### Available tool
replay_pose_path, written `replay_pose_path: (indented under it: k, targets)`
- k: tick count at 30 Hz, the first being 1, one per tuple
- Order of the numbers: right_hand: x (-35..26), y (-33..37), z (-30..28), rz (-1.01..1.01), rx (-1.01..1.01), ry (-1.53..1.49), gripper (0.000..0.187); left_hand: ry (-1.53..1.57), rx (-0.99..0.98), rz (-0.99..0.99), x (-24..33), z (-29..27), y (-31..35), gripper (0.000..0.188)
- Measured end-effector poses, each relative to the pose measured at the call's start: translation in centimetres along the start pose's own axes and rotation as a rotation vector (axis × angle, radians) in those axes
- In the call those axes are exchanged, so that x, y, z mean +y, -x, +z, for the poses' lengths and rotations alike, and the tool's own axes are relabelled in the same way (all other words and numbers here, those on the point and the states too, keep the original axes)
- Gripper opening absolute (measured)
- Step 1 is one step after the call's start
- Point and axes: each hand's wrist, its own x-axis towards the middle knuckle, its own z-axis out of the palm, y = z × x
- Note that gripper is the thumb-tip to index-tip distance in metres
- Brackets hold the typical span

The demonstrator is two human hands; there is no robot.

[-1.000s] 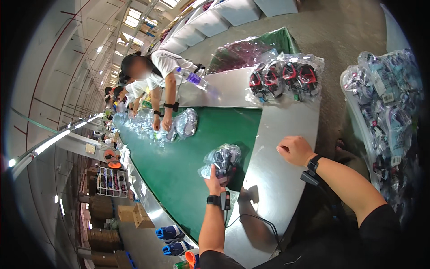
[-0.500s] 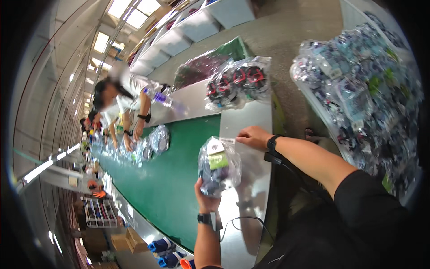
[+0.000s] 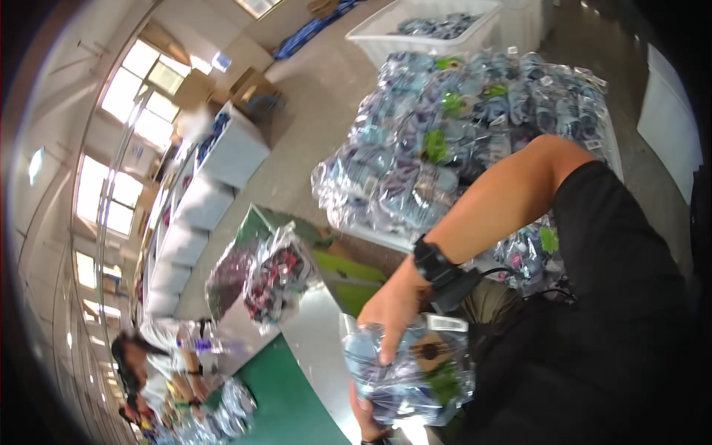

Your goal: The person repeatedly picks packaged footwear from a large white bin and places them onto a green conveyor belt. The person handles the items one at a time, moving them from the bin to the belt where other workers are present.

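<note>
A clear plastic bag (image 3: 415, 371) holds what look like pale blue and grey-purple shoes, with a brown and green tag and a white label. It hangs close to my body, beside the metal edge of the worktable. My right hand (image 3: 393, 308) grips its upper left side from above, index finger pressed down on the plastic. At the bag's lower left edge, my left hand (image 3: 365, 415) supports it, its thumb side showing and the other fingers hidden behind the bag. Dark straps with small devices circle both wrists.
A large white bin (image 3: 615, 148) heaped with similar bagged shoes (image 3: 423, 185) stands beyond my right arm. Bags with dark and red items (image 3: 278, 278) lie at the end of the metal table edge (image 3: 315, 345). Co-workers (image 3: 152, 371) handle bags along the green belt (image 3: 278, 393).
The view has swung right toward the bin. The bag has come off the table edge toward my body, and my right hand has moved from its top corner onto its side.
</note>
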Motion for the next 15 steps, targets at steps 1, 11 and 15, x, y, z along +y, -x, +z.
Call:
replay_pose_path:
  k: [1,11,15]
  targets:
    - [-0.4,2.2,-0.1,0.091,0.073,0.099,0.038,-0.044,0.021,-0.035,0.1,1.3,-0.5,0.090]
    - [-7.6,28.7,-7.2,0.012,1.091,0.732,0.061,0.079,0.077,-0.083,-0.2,3.5,-4.8,0.050]
    - [-5.3,37.6,-14.1,-0.328,1.607,0.340,0.058,0.046,0.253,-0.118,-2.8,-0.6,-4.6,0.046]
